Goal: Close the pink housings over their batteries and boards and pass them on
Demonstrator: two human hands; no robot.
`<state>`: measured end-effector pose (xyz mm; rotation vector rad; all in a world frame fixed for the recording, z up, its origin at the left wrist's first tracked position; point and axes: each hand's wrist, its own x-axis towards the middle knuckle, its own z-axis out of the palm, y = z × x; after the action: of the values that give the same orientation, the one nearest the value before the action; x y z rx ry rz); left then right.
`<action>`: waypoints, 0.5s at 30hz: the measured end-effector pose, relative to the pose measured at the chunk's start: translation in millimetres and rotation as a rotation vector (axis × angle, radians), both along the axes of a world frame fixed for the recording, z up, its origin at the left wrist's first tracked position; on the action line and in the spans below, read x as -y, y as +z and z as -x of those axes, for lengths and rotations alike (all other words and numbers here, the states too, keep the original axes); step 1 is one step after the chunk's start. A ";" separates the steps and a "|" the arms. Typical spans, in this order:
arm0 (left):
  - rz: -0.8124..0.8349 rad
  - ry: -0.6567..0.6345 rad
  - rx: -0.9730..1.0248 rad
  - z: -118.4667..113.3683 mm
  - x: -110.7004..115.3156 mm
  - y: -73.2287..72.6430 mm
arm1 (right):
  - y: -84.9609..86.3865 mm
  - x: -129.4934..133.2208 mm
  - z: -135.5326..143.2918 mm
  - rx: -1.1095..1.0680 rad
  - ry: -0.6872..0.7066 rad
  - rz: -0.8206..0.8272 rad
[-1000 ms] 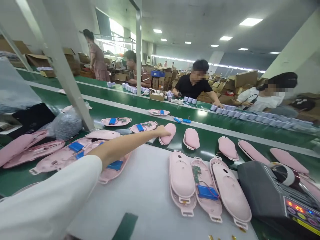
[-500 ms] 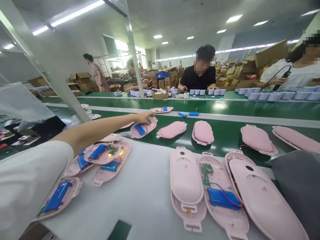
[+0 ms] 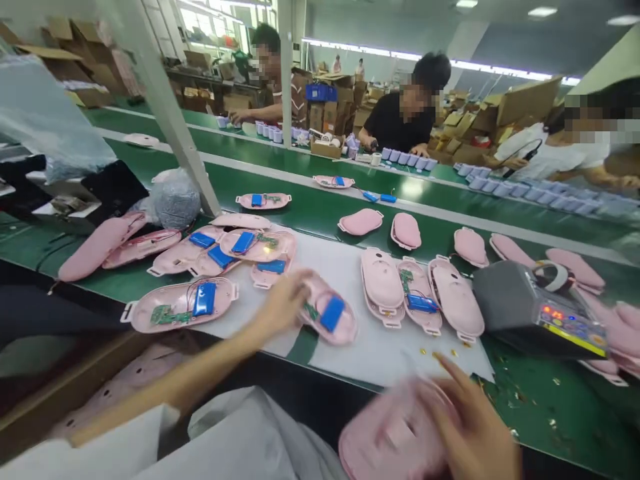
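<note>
My left hand (image 3: 285,303) has its fingers closed on the rim of a pink oval shell half (image 3: 345,333), slightly blurred, over the white mat (image 3: 345,367). Inside this shell are a blue battery pack (image 3: 332,313) and a green circuit board (image 3: 311,311). Low in front of me, my right hand (image 3: 475,423) grips a second pink shell piece (image 3: 385,433), smeared by motion, with a small dark hole in it. Several open shell halves with batteries lie left of my left hand, including a wide one (image 3: 220,303). Pink shells (image 3: 383,283) stand stacked on the mat's right.
A grey box with a red digit display (image 3: 540,310) stands right of the mat. Pink shells (image 3: 406,230) lie along the green belt. A metal post (image 3: 175,113) rises at left. Below the table edge, a carton (image 3: 30,417) holds more shells. Co-workers sit opposite behind purple cups (image 3: 407,159).
My left hand has come back from the belt to the mat with the battery-fitted shell. My right hand has come into view holding a pink shell piece. The view has shifted.
</note>
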<state>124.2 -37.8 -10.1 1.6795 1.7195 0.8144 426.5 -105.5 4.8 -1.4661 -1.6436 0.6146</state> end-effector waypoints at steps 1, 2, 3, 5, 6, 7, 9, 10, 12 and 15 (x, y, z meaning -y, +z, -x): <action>0.003 -0.032 -0.013 -5.8 19.0 -9.5 | 5.8 -20.8 20.6 0.044 0.122 0.047; 0.016 -0.072 -0.069 -8.3 33.5 -14.9 | 11.9 -44.5 43.6 0.111 0.266 0.107; 0.037 -0.110 -0.154 -7.3 44.1 -16.3 | 17.4 -68.2 68.0 0.195 0.423 0.186; 0.115 -0.172 -0.385 4.9 56.2 -10.6 | 23.9 -105.8 114.0 0.411 0.569 0.277; 0.144 -0.195 -0.501 14.7 59.2 -5.6 | 23.7 -117.1 131.9 0.514 0.580 0.291; 0.142 -0.232 -0.593 25.9 60.7 -0.6 | 21.0 -123.0 144.1 0.600 0.564 0.297; 0.022 -0.359 -0.672 48.4 60.0 5.8 | 10.3 -122.8 150.7 0.701 0.483 0.306; -0.072 -0.438 -0.661 58.1 58.0 6.3 | 3.8 -119.3 146.6 0.720 0.447 0.310; -0.257 -0.589 -0.561 71.7 50.9 1.4 | -7.8 -111.1 131.0 0.704 0.396 0.318; -0.370 -0.655 -0.186 73.3 35.4 -15.6 | -16.4 -103.1 110.9 0.581 0.374 0.286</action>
<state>50.9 -73.2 -25.8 2.4398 1.0311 0.6933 315.6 -2.3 -11.6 -1.6532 -2.3982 0.6882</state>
